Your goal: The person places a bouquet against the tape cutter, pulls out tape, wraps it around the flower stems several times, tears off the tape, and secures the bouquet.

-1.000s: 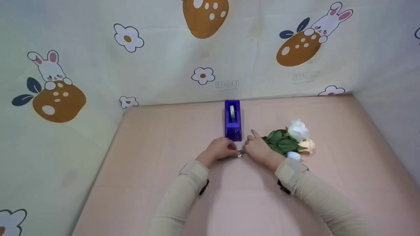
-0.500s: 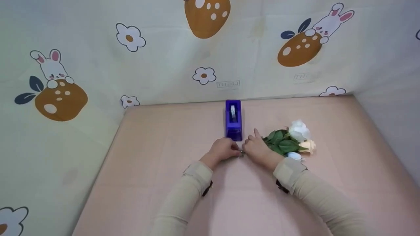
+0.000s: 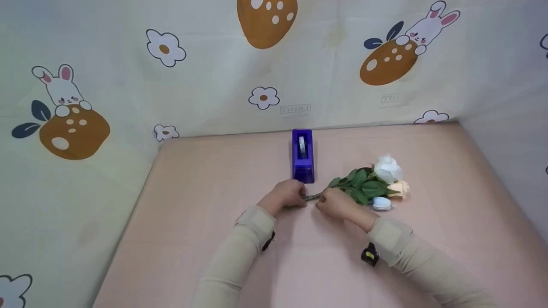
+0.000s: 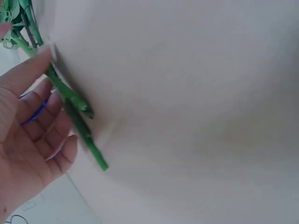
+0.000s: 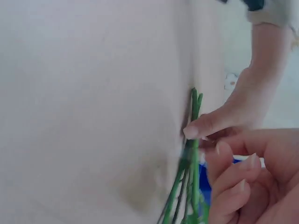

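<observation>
A small bouquet of artificial roses, white, cream and pale blue [image 3: 388,169], lies on the tabletop with its green leaves [image 3: 364,184] toward me. Its stems [image 5: 189,156] run left between both hands. My left hand [image 3: 289,194] pinches the stems near their cut ends, the thumb pressing on them in the left wrist view. My right hand [image 3: 338,203] is beside the stems close to the leaves, its fingers [image 5: 233,175] bent. Whether it grips the stems or a bit of clear tape cannot be made out. A glossy band, perhaps tape, shows around the stems.
A purple tape dispenser [image 3: 303,156] with a roll in it stands just beyond the hands. The pinkish tabletop [image 3: 205,179] meets a printed cloth backdrop [image 3: 205,94] at the back and sides.
My right hand has shifted slightly and its raised index finger has come down. More stem now shows between the hands, and my left hand has drawn a little left.
</observation>
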Motion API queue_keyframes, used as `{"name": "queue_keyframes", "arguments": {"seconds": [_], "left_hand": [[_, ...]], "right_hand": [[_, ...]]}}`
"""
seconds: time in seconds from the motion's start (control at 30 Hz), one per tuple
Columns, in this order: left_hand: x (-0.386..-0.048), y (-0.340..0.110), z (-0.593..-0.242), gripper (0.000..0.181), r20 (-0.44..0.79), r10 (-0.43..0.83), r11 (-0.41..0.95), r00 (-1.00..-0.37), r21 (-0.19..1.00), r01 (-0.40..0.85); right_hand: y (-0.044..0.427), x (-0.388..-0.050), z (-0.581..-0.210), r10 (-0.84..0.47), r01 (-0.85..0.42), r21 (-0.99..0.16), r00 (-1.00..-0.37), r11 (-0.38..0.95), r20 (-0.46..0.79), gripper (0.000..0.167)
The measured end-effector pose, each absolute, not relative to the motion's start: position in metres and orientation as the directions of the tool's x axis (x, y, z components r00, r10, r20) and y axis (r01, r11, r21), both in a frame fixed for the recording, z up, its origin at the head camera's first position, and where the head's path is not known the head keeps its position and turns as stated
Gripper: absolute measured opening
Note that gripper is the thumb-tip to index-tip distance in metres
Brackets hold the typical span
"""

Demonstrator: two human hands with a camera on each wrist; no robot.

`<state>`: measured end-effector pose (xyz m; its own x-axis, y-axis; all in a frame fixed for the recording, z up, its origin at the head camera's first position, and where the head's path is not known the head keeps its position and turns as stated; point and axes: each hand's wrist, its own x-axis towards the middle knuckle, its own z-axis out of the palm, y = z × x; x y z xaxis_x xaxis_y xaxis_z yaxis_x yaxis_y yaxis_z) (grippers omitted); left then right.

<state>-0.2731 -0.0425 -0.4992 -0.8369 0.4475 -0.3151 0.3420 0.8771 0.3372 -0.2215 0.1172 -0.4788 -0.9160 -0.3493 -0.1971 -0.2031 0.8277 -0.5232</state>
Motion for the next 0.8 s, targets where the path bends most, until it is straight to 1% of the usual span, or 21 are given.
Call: {"name": "queue_keyframes", "arguments": {"seconds": [0.07,0.2,0.33,0.4,0.47,0.57,0.67,0.8], "left_hand": [[-0.273,-0.042,-0.497,0.014,-0.337,0.457,0.88,-0.823,0.308,0.363],[-0.27,-0.039,-0.497,0.006,-0.348,0.48,0.871,-0.805,0.297,0.391],[-0.267,-0.039,-0.497,0.007,-0.325,0.514,0.855,-0.794,0.272,0.443],[-0.266,-0.039,-0.496,0.01,-0.322,0.54,0.84,-0.777,0.265,0.474],[-0.266,-0.04,-0.495,0.012,-0.322,0.565,0.823,-0.76,0.288,0.49],[-0.266,-0.043,-0.496,0.01,-0.31,0.586,0.802,-0.749,0.354,0.481],[-0.265,-0.046,-0.498,0.01,-0.316,0.582,0.793,-0.749,0.424,0.437],[-0.262,-0.048,-0.5,0.019,-0.366,0.562,0.799,-0.741,0.472,0.373]], "right_hand": [[0.12,-0.221,-0.481,-0.352,-0.144,-0.565,-0.893,0.812,-0.279,0.034],[0.126,-0.219,-0.486,-0.369,-0.06,-0.629,-0.851,0.775,-0.374,0.035],[0.129,-0.215,-0.493,-0.395,-0.022,-0.665,-0.819,0.747,-0.416,0.034],[0.129,-0.213,-0.497,-0.397,0.005,-0.686,-0.812,0.728,-0.428,0.035],[0.129,-0.21,-0.501,-0.398,0.037,-0.707,-0.806,0.706,-0.439,0.035],[0.128,-0.207,-0.505,-0.39,0.098,-0.732,-0.794,0.674,-0.466,0.035],[0.129,-0.205,-0.507,-0.384,0.129,-0.74,-0.788,0.66,-0.481,0.034],[0.131,-0.205,-0.508,-0.356,0.204,-0.746,-0.779,0.635,-0.516,0.028]]}}
